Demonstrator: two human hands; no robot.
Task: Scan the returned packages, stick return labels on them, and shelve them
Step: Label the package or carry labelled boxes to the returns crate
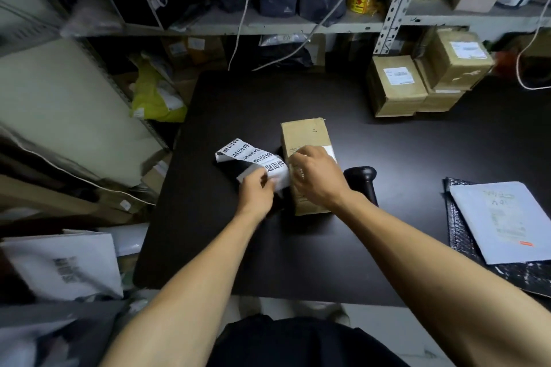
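Label met box on the bench!
Left hand (pixel 256 192) fingers pinched the white printed return-label strip (pixel 253 159); right hand (pixel 316 177) fingers curled, touching the brown cardboard box (pixel 302 135) beneath.

- Table (pixel 387 158): dark, matt, smooth.
- Box (pixel 302 135): brown matt cardboard.
- Label strip (pixel 253 156): white printed paper.
- Mailer (pixel 462 235): glossy black plastic.

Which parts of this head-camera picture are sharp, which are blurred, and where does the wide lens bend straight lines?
Head view: the label strip print and the cardboard box under the hands read fairly sharp; the left hand is slightly smeared; the white bag at the lower left is heavily blurred. The shelf edge and table borders bow toward the corners. Light is dim, the dark tabletop glare-free.
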